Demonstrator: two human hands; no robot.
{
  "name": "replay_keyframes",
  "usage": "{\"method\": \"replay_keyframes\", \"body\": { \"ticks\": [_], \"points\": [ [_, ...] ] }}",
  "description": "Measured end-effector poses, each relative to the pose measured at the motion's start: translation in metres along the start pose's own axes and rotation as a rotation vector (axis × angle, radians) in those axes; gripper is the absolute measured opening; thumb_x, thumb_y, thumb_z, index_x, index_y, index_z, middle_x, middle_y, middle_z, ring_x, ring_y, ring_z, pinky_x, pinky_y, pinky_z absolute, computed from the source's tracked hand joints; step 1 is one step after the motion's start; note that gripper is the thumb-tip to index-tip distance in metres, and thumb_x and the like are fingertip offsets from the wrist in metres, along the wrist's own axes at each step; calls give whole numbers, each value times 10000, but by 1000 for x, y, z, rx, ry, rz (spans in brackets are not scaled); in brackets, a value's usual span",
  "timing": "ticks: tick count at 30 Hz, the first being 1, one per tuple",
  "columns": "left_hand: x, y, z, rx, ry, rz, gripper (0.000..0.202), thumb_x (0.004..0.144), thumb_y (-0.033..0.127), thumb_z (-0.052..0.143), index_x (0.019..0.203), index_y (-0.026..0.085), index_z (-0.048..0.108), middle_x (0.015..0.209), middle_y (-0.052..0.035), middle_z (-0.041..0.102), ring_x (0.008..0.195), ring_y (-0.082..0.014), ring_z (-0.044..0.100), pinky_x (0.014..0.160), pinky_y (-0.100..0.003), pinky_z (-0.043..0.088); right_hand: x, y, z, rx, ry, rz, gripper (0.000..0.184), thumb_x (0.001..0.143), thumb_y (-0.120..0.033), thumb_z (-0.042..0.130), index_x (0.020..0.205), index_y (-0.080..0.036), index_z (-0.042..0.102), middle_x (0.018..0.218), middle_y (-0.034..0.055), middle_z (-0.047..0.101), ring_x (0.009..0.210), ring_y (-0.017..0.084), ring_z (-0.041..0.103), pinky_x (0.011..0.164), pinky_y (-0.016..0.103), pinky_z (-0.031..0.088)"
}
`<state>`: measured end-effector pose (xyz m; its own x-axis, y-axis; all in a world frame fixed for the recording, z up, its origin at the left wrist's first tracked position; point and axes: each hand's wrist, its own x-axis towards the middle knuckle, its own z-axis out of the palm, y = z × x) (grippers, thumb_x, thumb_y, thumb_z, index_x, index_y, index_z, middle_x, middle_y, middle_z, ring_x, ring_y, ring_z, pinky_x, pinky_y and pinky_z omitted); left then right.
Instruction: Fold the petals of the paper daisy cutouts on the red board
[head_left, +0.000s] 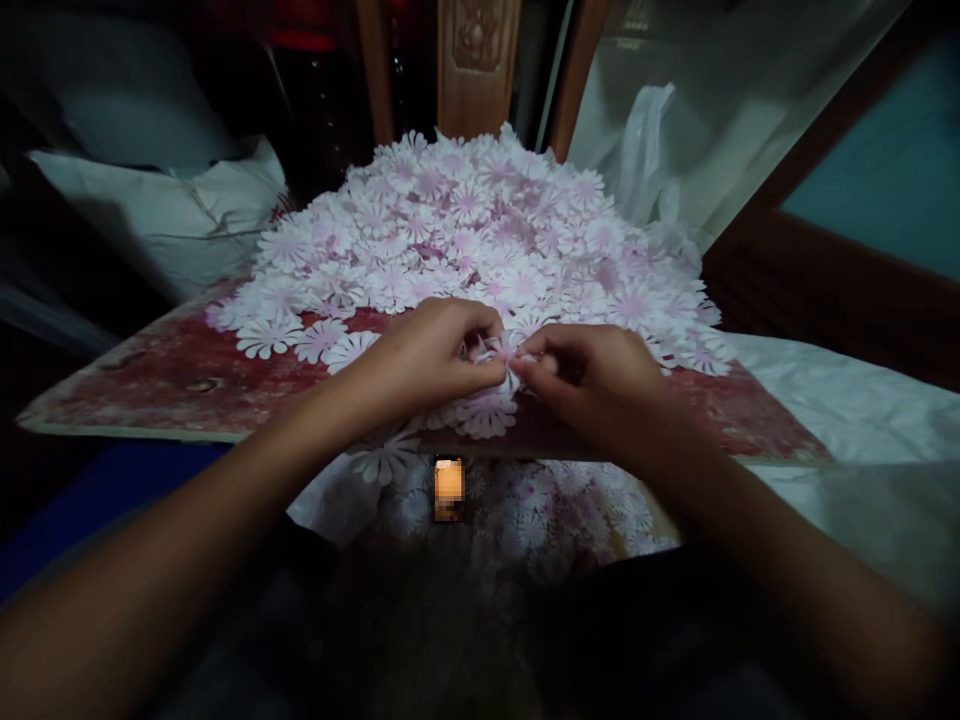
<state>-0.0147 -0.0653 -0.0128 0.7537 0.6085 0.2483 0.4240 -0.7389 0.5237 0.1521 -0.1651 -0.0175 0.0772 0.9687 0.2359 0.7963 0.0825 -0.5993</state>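
Observation:
A large heap of white-and-pink paper daisy cutouts (465,220) covers the far part of a worn red-painted board (172,375). My left hand (424,355) and my right hand (592,385) meet in front of the heap. Their fingertips pinch a small, folded paper flower (499,352) from both sides, and the fingers partly hide it. Several loose flowers lie flat on the board beside and under my hands, such as one (487,413) just below the pinch.
More paper flowers (525,510) lie on a white sheet below the board's near edge. A small blurred orange patch (448,488) covers something there. A white plastic bag (645,150) stands behind the heap, with a carved wooden panel (476,60) beyond it.

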Motion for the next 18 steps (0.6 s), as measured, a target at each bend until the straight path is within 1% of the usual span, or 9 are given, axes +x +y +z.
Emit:
{"method": "replay_keyframes", "body": {
  "ticks": [2, 4, 6, 9, 12, 15, 18],
  "points": [
    [3, -3, 3, -77, -59, -62, 164, 761, 305, 613, 800, 148, 637, 702, 8, 589, 650, -99, 512, 566, -217, 311, 6, 1, 1, 22, -80, 38, 144, 880, -273, 573, 852, -161, 659, 668, -11, 593, 624, 99, 492, 591, 245, 284],
    [8, -6, 6, -166, -168, -143, 159, 759, 302, 599, 747, 144, 595, 626, 26, 501, 576, -78, 437, 521, -216, 269, 11, 1, 1, 18, -172, 96, 125, 882, -238, 562, 873, -143, 642, 724, 7, 601, 670, 106, 497, 615, 241, 297],
    [13, -7, 7, -215, -237, -185, 184, 755, 312, 592, 687, 146, 552, 587, 39, 424, 536, -66, 368, 499, -223, 236, 13, 0, -1, 9, -216, 155, 123, 889, -234, 553, 874, -136, 625, 782, 23, 606, 713, 113, 496, 638, 237, 308],
    [22, -8, 8, -237, -255, -173, 225, 749, 344, 603, 665, 146, 536, 606, 32, 432, 556, -68, 365, 513, -226, 244, 12, -2, -4, 57, -209, 195, 114, 892, -222, 517, 872, -140, 594, 797, 28, 599, 702, 109, 488, 628, 232, 314],
    [27, -7, 6, -281, -308, -203, 214, 709, 332, 637, 661, 141, 552, 606, 28, 446, 558, -72, 370, 514, -222, 245, 10, 1, -4, 112, -218, 197, 109, 878, -211, 488, 879, -147, 577, 726, 16, 562, 624, 98, 464, 585, 231, 306],
    [28, -4, 3, -324, -359, -256, 187, 692, 289, 632, 622, 146, 534, 558, 37, 403, 507, -63, 329, 488, -221, 219, 11, 7, -2, 168, -249, 176, 104, 874, -225, 486, 858, -149, 554, 677, 13, 534, 570, 89, 442, 555, 232, 298],
    [24, 3, 1, -365, -366, -305, 189, 698, 273, 637, 617, 154, 515, 549, 43, 384, 487, -56, 308, 474, -214, 205, 13, 11, -1, 213, -276, 165, 84, 868, -227, 495, 865, -156, 540, 659, 10, 526, 531, 86, 429, 529, 236, 292]
  ]
}}
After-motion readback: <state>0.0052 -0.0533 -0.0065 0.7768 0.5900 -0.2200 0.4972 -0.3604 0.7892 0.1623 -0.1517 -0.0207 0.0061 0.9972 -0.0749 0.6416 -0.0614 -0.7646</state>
